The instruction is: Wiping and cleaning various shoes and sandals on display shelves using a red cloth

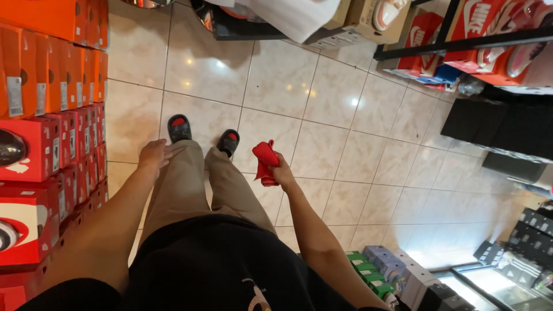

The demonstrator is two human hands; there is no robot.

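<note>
Right hand (283, 173) fingers clamped on red cloth (265, 161), centre frame. Left hand (154, 155) at 9 o'clock, fingers apart, empty, near stacked shoe boxes (63, 138).

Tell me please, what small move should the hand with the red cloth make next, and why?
Probably the right hand should swing the red cloth toward the stacked red and orange boxes on the left. The cloth is bunched in a shut grip, hanging over bare tiled floor, touching nothing, and the left hand is empty beside those boxes.
</note>
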